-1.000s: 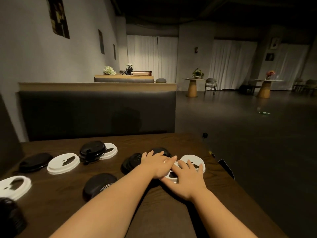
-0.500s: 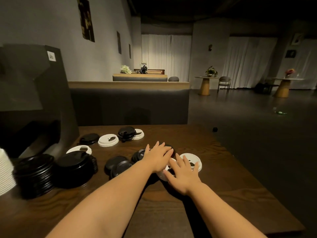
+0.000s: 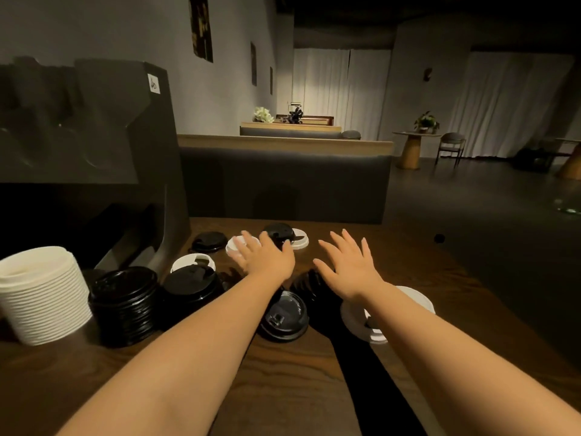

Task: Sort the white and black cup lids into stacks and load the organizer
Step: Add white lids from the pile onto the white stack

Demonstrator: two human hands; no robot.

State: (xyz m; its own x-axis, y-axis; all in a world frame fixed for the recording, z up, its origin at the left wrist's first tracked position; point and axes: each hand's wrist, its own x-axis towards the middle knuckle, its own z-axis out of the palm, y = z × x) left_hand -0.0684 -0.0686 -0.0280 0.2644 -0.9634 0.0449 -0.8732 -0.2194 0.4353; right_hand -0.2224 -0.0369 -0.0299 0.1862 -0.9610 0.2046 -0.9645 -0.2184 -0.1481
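Reaching over scattered lids [image 3: 284, 316], both hands, left [image 3: 267, 258] and right [image 3: 349, 265], spread flat, holding nothing. Stacks of white [image 3: 41, 294] and black [image 3: 124, 305] crowd the surface's [image 3: 298, 388] left edge beside the organizer [image 3: 94, 146]; bare wood lies toward the right edge.

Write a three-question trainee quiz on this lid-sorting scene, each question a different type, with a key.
1. True or false: both the left hand and the right hand have their fingers spread and hold nothing.
2. Multiple choice: the tall white lid stack stands where? A) at the table's right edge B) left of the black lid stack C) inside the organizer
3. Fill in: the loose lid partly hidden under the right forearm is coloured ____.

Key: 1 true; 2 B; 3 white.
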